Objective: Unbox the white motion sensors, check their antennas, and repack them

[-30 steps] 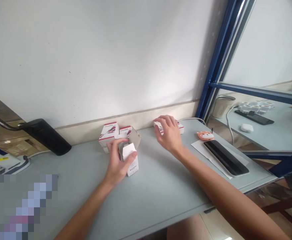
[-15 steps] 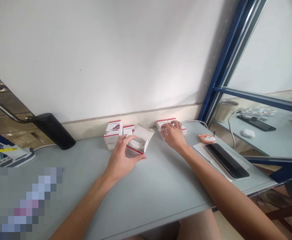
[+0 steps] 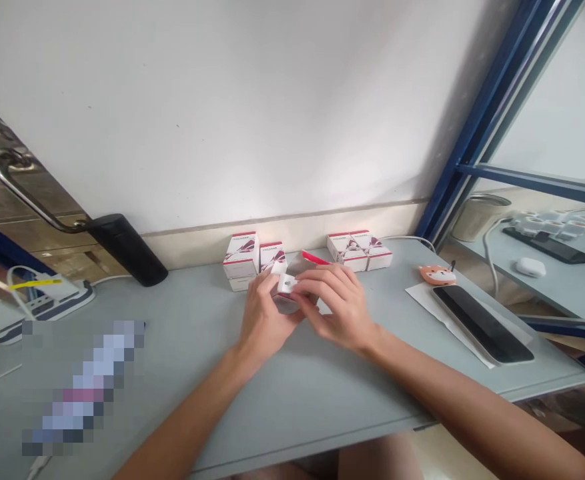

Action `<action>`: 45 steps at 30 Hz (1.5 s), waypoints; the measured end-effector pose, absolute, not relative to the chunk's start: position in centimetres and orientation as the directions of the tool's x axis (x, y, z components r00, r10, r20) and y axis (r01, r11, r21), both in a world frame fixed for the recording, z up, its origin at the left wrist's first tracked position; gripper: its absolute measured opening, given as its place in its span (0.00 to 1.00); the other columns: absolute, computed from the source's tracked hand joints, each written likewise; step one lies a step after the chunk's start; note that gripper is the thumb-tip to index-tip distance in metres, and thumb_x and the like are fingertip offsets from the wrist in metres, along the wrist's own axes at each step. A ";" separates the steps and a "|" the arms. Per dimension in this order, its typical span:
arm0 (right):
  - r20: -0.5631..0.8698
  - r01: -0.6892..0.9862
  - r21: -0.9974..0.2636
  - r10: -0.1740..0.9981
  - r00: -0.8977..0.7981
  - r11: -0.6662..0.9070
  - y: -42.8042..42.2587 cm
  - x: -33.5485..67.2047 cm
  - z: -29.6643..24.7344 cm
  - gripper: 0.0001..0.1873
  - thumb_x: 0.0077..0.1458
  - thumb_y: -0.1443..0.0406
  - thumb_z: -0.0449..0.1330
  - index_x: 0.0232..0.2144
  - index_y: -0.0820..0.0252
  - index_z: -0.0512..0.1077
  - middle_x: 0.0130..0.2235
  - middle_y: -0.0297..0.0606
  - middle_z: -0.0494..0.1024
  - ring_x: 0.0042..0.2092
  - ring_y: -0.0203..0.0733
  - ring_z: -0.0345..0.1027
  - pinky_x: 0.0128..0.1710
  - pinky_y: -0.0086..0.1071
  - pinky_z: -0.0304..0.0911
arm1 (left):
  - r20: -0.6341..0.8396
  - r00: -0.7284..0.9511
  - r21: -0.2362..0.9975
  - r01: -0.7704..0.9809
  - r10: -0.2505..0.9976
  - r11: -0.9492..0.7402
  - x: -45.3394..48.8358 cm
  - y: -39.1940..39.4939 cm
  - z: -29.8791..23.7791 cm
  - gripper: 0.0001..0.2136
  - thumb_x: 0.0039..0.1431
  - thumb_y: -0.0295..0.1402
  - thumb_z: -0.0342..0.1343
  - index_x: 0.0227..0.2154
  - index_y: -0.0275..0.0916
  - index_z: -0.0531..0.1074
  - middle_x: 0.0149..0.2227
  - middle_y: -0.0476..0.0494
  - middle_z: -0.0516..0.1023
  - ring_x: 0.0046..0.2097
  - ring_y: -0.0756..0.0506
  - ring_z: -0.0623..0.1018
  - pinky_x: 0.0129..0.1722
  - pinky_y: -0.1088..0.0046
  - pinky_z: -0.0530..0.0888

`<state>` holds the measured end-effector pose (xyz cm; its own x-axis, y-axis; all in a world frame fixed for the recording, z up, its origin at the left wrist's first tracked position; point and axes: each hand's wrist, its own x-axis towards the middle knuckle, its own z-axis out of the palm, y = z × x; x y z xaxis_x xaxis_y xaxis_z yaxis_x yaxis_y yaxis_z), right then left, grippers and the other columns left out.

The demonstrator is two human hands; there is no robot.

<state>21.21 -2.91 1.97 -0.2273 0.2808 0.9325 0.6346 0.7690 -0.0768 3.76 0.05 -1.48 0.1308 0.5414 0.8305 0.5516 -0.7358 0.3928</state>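
Note:
My left hand (image 3: 267, 317) is wrapped round a small white-and-red cardboard box (image 3: 285, 305), held just above the desk. Its red-edged lid flap (image 3: 315, 257) stands up at the far side. My right hand (image 3: 339, 303) is closed at the box's opening, thumb and fingertips pinched at its edge. By those fingertips shows a small white piece (image 3: 287, 283) with a dark spot; I cannot tell if it is a flap or a separate part. The box's inside is mostly hidden. Behind the left hand stand similar stacked boxes (image 3: 241, 257) and another box (image 3: 272, 255).
Two more boxes (image 3: 359, 250) sit side by side by the wall. To the right are an orange-and-white animal-shaped item (image 3: 437, 274) and a black phone (image 3: 482, 325) on paper. A black cylinder (image 3: 128, 250) and a power strip (image 3: 45, 303) are at left. A blue-framed mirror (image 3: 532, 253) borders the right.
My right hand has moved left from the boxes by the wall to the box in my left hand. The open box has turned. The view has shifted slightly, with things appearing further right.

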 end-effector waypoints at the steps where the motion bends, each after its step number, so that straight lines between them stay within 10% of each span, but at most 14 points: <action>1: 0.921 0.650 -0.137 0.337 -0.194 0.748 -2.8 21.1 1.8 0.10 0.63 0.69 0.65 0.44 0.50 0.73 0.42 0.34 0.85 0.42 0.43 0.78 0.43 0.41 0.66 | 0.840 0.132 0.378 0.554 0.527 -0.742 3.7 0.1 -1.4 0.27 0.51 0.34 0.72 0.48 0.44 0.62 0.43 0.44 0.78 0.46 0.40 0.81 0.47 0.56 0.78; 7: 0.835 0.617 -0.290 0.508 -0.210 0.731 -2.5 21.4 2.0 0.06 0.66 0.68 0.62 0.42 0.51 0.75 0.42 0.33 0.85 0.45 0.44 0.76 0.46 0.42 0.65 | 0.854 0.220 0.259 0.607 0.472 -0.751 3.4 -0.1 -1.1 0.31 0.54 0.34 0.71 0.55 0.45 0.59 0.49 0.39 0.75 0.51 0.38 0.79 0.47 0.57 0.78; 13: 0.841 0.661 -0.141 0.441 -0.312 0.737 -1.8 22.6 2.0 0.15 0.67 0.66 0.58 0.54 0.48 0.75 0.60 0.40 0.78 0.60 0.53 0.70 0.57 0.48 0.64 | 0.834 0.262 0.182 0.701 0.486 -0.690 2.8 -0.1 -0.7 0.23 0.60 0.37 0.69 0.53 0.46 0.66 0.54 0.36 0.71 0.52 0.38 0.78 0.48 0.58 0.78; 24: 0.485 0.932 -0.351 0.868 0.103 0.085 6.2 31.6 -1.6 0.17 0.68 0.62 0.53 0.51 0.57 0.79 0.55 0.49 0.80 0.59 0.60 0.67 0.60 0.52 0.58 | 0.874 0.278 0.095 0.706 0.398 -0.701 3.0 -0.3 -0.6 0.20 0.56 0.40 0.72 0.47 0.46 0.71 0.52 0.38 0.69 0.50 0.39 0.77 0.45 0.63 0.78; 30: 0.509 0.871 -0.457 0.856 0.089 0.181 5.2 30.6 0.1 0.12 0.68 0.61 0.56 0.41 0.54 0.80 0.45 0.41 0.83 0.47 0.49 0.74 0.52 0.43 0.64 | 0.900 0.219 0.082 0.763 0.376 -0.641 2.9 -0.1 -0.6 0.17 0.54 0.38 0.73 0.44 0.45 0.75 0.52 0.37 0.67 0.50 0.39 0.76 0.48 0.60 0.77; 35: 0.759 0.534 -0.589 0.642 0.109 0.606 0.8 26.3 3.4 0.11 0.68 0.56 0.60 0.37 0.54 0.75 0.36 0.37 0.81 0.38 0.44 0.73 0.42 0.39 0.68 | 0.899 0.231 0.068 0.767 0.373 -0.638 3.0 -0.3 -0.6 0.15 0.54 0.36 0.73 0.42 0.45 0.76 0.52 0.37 0.65 0.51 0.38 0.75 0.50 0.58 0.77; 45: 0.690 0.450 -0.616 0.718 -0.087 0.647 -1.6 22.1 1.6 0.06 0.65 0.62 0.63 0.34 0.53 0.73 0.50 0.42 0.72 0.56 0.49 0.68 0.62 0.51 0.62 | 0.927 0.206 0.074 0.721 0.314 -0.689 3.8 -0.7 -1.0 0.19 0.53 0.32 0.74 0.45 0.48 0.73 0.51 0.39 0.65 0.51 0.40 0.76 0.48 0.62 0.77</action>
